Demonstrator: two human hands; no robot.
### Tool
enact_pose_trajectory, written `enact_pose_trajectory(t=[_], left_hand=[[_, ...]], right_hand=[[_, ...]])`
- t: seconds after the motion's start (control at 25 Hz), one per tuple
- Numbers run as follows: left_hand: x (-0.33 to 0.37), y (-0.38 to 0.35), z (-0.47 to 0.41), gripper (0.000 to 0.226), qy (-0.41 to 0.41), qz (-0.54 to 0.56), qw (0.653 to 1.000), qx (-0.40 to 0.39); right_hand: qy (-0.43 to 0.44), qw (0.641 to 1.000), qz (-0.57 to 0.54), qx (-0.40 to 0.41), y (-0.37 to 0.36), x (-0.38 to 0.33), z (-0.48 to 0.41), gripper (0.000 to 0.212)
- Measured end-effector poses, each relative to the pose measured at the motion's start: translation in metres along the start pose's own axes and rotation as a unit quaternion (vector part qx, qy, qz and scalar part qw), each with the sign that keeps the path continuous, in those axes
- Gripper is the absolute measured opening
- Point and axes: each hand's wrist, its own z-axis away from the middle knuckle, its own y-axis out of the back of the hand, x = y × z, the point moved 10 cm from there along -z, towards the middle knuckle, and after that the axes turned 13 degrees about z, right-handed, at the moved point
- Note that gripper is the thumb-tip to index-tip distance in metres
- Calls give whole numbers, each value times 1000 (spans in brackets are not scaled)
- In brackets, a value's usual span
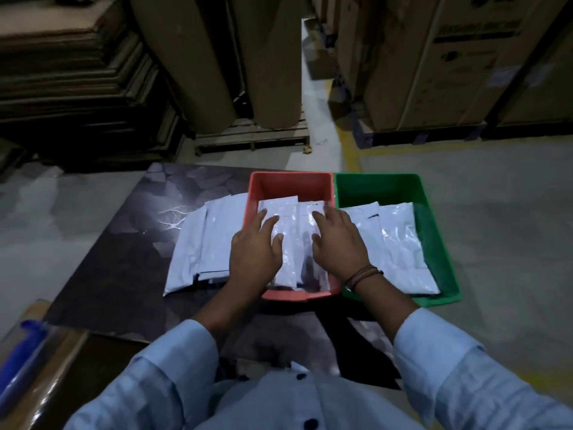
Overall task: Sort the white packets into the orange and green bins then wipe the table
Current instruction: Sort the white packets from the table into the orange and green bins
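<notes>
An orange bin (288,181) and a green bin (434,231) stand side by side on the dark patterned table (124,243). White packets (291,259) lie in the orange bin. My left hand (255,246) and my right hand (338,240) rest flat on them, fingers spread, one on each side. More white packets (400,243) lie in the green bin. A loose stack of white packets (201,243) sits on the table just left of the orange bin.
Big brown paper rolls (217,57) stand on a pallet beyond the table. Stacked cardboard sheets (71,72) are at the far left, large cartons (449,57) at the far right. A blue object under clear film (21,361) lies at the near left.
</notes>
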Motion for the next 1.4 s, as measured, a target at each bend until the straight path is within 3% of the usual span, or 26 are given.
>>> enact_pose_trajectory(t=[0.24,0.48,0.68,0.88,1.12,1.4], left_hand=[[-142,60,11,46,109,33,993,9],[-270,72,10,65,211,106,970,-62],[-302,56,4,80,231,195,946,-117],[-311,35,6,110,249,135,941,-184],[-340,36,9,101,242,97,945,-198],[-389,70,13,95,263,23,953,-149]], right_hand=[[1,1000,-3,0,-10,-110,-31,52],[5,1000,0,14,-25,-220,-58,49],[-11,999,34,-21,-58,-264,-66,50],[-109,980,104,-127,-98,-252,-65,75],[-128,972,96,-172,-130,-259,-58,93],[-55,975,123,-175,-147,-304,-62,83]])
